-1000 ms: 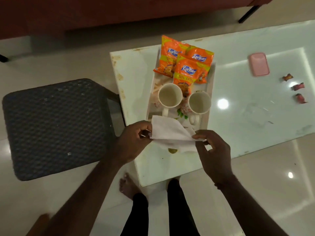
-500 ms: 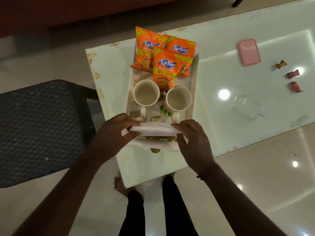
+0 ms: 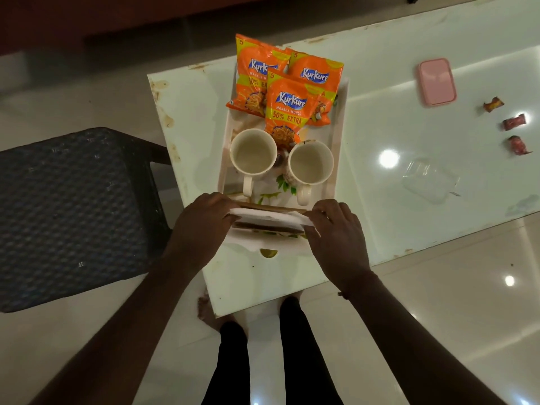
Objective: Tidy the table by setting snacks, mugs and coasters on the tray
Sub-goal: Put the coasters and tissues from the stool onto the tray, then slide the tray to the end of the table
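A white tray [image 3: 342, 118] lies on the glass table. Three orange snack packets [image 3: 287, 106] fill its far end. Two cream mugs, one on the left [image 3: 253, 155] and one on the right [image 3: 310, 163], stand in the middle with handles toward me. At the tray's near end my left hand [image 3: 201, 226] and my right hand [image 3: 339, 232] each pinch one end of a folded white napkin [image 3: 271, 218]. The napkin is held flat just over brown coasters [image 3: 270, 228], which are mostly hidden beneath it.
A pink box [image 3: 436, 82] lies on the glass table [image 3: 409, 176] to the right, with three small wrapped sweets [image 3: 514, 122] beyond it and a clear plastic wrapper [image 3: 429, 181]. A dark woven stool [image 3: 73, 211] stands at the left. My feet are under the table's near edge.
The napkin was held up open a second ago. It is now folded into a flat strip and lowered onto the tray's near end. The view has shifted closer.
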A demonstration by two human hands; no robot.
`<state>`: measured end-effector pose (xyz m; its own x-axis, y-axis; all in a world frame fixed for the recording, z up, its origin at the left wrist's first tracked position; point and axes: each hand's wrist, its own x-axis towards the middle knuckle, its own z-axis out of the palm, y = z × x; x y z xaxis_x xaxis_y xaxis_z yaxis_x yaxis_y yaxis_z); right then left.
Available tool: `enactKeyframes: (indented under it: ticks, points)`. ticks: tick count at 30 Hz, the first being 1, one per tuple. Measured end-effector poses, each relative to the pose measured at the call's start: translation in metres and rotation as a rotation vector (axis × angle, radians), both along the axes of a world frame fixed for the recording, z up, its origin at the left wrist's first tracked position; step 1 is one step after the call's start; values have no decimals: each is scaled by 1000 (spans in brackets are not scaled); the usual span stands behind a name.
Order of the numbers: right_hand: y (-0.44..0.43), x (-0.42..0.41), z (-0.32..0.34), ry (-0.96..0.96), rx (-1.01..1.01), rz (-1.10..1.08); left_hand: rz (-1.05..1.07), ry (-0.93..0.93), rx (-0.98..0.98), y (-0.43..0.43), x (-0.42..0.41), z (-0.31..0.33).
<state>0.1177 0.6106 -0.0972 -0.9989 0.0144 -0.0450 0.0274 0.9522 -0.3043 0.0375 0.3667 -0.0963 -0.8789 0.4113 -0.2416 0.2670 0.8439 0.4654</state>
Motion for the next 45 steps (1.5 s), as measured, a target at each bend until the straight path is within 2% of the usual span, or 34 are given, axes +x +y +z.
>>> enactKeyframes:
  ticks: [6,10,15,23,27,33,39,42,45]
  points:
    - [-1,9,-20,-100,32,-65,3,-39,-118,7,-1,-19]
    - [1,12,-19,-160,-57,-162,86,-33,-97,2,2,-20]
    - [13,26,23,-52,-195,-315,277,48,-2,-21,24,17]
    - [38,-4,104,-34,-162,-256,543,4,161,8,53,94]
    - [60,-36,114,-121,-172,-166,668,-65,147,39,64,112]
    - [112,-83,113,-229,-140,83,1082,-139,237,101,89,112]
    - [161,-156,105,-251,-95,343,1545,-259,406,155,112,73]
    - [172,-204,92,-257,-14,450,1698,-277,487,177,121,48]
    - [171,-256,75,-345,-5,472,1848,-271,578,191,126,21]
